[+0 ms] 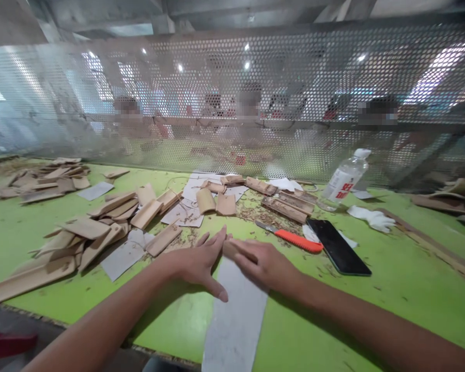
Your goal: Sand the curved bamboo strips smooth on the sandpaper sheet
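A long white paper strip (236,315) runs from the near table edge up to my hands. My left hand (201,261) is at the strip's far left side, fingers stretched forward and thumb spread over the paper; it holds nothing. Bent over the strip's far end, my right hand (261,261) has its fingers pressed together, their tips close to the left fingertips. Something brownish shows under those fingers, too hidden to name. Just beyond lie an orange utility knife (298,241) with its blade out, and curved bamboo pieces (226,204).
Bamboo pieces are heaped at the left (85,227). A black phone (339,248), a plastic bottle (343,181) and a white glove (372,218) lie or stand at the right. Shavings litter the green table (411,310). A perforated metal screen (225,139) closes the back; people sit behind it.
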Tool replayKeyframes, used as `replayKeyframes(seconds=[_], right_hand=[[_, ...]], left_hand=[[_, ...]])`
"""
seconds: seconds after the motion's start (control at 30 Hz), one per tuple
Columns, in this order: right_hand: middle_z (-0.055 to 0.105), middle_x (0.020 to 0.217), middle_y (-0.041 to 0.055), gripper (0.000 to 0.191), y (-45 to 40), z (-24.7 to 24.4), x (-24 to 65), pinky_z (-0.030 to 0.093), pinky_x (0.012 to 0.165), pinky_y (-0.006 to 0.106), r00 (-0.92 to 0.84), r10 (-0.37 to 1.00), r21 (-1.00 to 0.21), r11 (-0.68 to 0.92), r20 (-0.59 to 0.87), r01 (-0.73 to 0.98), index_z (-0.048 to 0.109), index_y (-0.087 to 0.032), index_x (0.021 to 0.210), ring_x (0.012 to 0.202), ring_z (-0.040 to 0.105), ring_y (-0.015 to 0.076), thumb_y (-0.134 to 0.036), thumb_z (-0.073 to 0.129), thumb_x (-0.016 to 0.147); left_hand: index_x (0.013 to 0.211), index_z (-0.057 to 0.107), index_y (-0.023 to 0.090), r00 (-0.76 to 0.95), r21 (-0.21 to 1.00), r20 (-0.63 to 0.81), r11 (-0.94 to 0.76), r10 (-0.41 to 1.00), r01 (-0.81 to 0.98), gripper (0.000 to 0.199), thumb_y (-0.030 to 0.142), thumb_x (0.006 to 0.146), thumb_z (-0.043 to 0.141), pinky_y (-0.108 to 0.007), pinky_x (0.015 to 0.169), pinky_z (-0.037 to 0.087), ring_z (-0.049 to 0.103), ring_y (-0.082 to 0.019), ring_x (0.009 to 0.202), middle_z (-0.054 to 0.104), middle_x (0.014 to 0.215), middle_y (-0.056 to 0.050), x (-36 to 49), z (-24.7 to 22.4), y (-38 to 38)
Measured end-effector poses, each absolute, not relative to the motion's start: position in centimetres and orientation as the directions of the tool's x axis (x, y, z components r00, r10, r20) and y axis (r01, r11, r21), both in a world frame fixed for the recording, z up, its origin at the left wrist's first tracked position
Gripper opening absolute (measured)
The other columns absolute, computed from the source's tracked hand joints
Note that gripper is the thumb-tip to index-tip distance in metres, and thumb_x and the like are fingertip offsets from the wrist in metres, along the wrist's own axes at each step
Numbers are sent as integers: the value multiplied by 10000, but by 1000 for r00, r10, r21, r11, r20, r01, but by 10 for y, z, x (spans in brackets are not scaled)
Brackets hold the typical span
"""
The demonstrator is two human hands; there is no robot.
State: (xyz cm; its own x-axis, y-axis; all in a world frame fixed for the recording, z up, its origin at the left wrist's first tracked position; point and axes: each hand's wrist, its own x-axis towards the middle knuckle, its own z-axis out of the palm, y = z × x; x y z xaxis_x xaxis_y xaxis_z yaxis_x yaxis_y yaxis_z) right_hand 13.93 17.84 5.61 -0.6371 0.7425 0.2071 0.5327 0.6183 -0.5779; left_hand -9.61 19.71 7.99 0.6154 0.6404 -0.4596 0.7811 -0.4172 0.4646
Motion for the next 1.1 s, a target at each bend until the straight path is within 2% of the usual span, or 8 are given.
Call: replayKeyframes(seconds=[0.2,0.33,0.43,0.57,0.7,0.83,0.97,1.1], right_hand=[[764,1042,79,380,178,52,139,524,809,338,-680,701,-544,664,215,514,649,-235,1358,884,680,230,-361,489,1038],[730,1189,152,434,178,51,139,513,886,403,-620,745,-515,643,247,567,605,-171,1411,1004,669,281,-347,465,1039],[758,1069,95,411,178,52,139,528,815,353,-682,705,-550,655,198,518,618,-219,1399,884,681,238,-358,474,1040],[730,1215,132,423,177,56,139,515,887,389,-600,766,-544,613,230,573,633,-201,1389,1025,675,276,-368,484,1030],[761,1025,80,418,174,59,139,518,790,329,-701,691,-567,653,175,502,619,-233,1404,855,678,222,-383,458,1048],[728,1195,132,405,173,60,139,504,872,371,-599,771,-532,607,216,590,641,-192,1368,1006,667,268,-348,476,1033],[753,1000,64,372,172,58,140,507,780,314,-701,694,-551,654,164,518,638,-250,1360,836,664,217,-342,480,1036],[713,1236,136,403,171,59,140,498,898,377,-613,757,-532,624,228,572,626,-197,1378,1039,662,273,-337,474,1031]], left_hand=[[1586,-273,200,633,470,-448,-435,632,768,1521,800,644,759,-593,1216,130,-157,-467,1501,-216,1663,-139,-96,80,196],[1513,-393,182,608,462,-449,-411,655,785,1603,816,612,770,-586,1205,176,-142,-473,1503,-188,1665,-180,-96,78,197],[1532,-370,219,668,490,-410,-468,621,735,1534,818,661,741,-603,1204,145,-142,-477,1503,-141,1681,-169,-97,78,197],[1517,-392,197,624,483,-429,-418,653,770,1592,829,617,759,-607,1189,195,-128,-489,1502,-188,1661,-195,-97,78,196],[1576,-294,202,646,488,-432,-440,629,754,1535,813,641,758,-592,1211,144,-145,-476,1501,-176,1671,-158,-96,80,195],[1552,-333,164,610,476,-446,-404,655,782,1590,809,613,776,-596,1203,175,-141,-480,1502,-185,1660,-184,-96,82,195],[1596,-249,166,641,476,-443,-442,626,760,1521,824,647,741,-584,1218,122,-170,-466,1498,-231,1652,-158,-95,83,195],[1560,-314,125,609,457,-463,-416,644,787,1577,829,631,747,-571,1219,135,-160,-454,1506,-210,1653,-186,-94,85,195]])
